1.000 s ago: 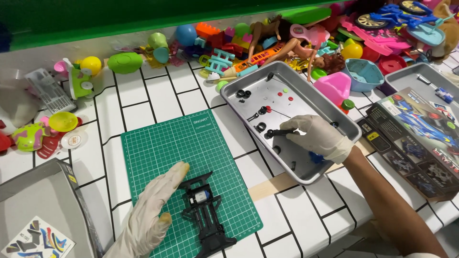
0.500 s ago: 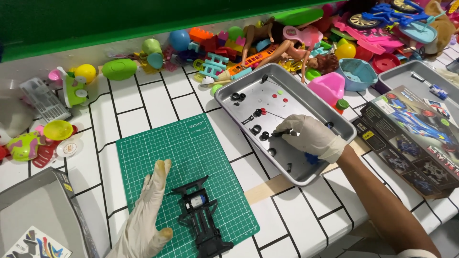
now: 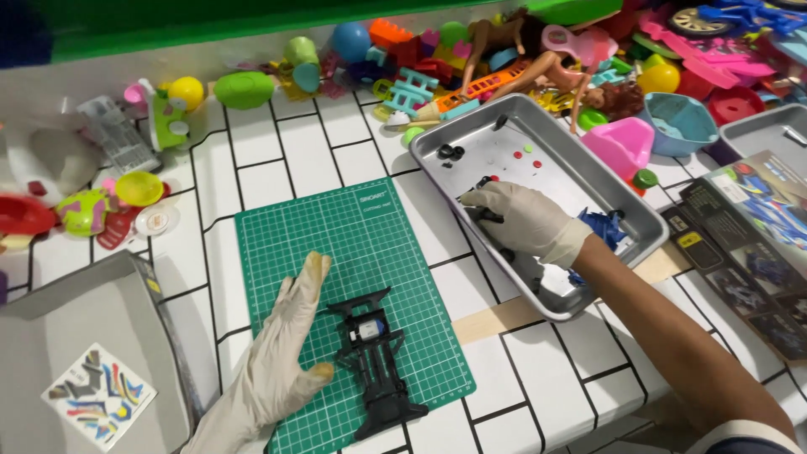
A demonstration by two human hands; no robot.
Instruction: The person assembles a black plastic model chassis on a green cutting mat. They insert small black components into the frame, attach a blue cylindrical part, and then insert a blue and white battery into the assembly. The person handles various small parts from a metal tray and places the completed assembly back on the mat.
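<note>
My left hand (image 3: 282, 357), in a pale glove, lies flat and open on the green cutting mat (image 3: 353, 244). Its thumb touches the left side of a black toy car chassis (image 3: 376, 366) with a small motor in it. My right hand (image 3: 525, 220), also gloved, reaches into the metal tray (image 3: 433, 164). Its fingers curl down over a small black part (image 3: 487, 216) on the tray floor. Other small black and red bits (image 3: 451, 152) lie farther back in the tray. A blue plastic part (image 3: 607, 227) sits beside my right wrist.
A heap of colourful plastic toys (image 3: 471, 50) runs along the back of the tiled table. An open grey box with a sticker sheet (image 3: 97, 395) sits at the lower left. A printed kit box (image 3: 748, 244) and a second tray (image 3: 761, 130) stand at the right.
My right hand has shifted toward the tray's left side and lowered its fingers onto the small black part. My left hand stays flat beside the chassis.
</note>
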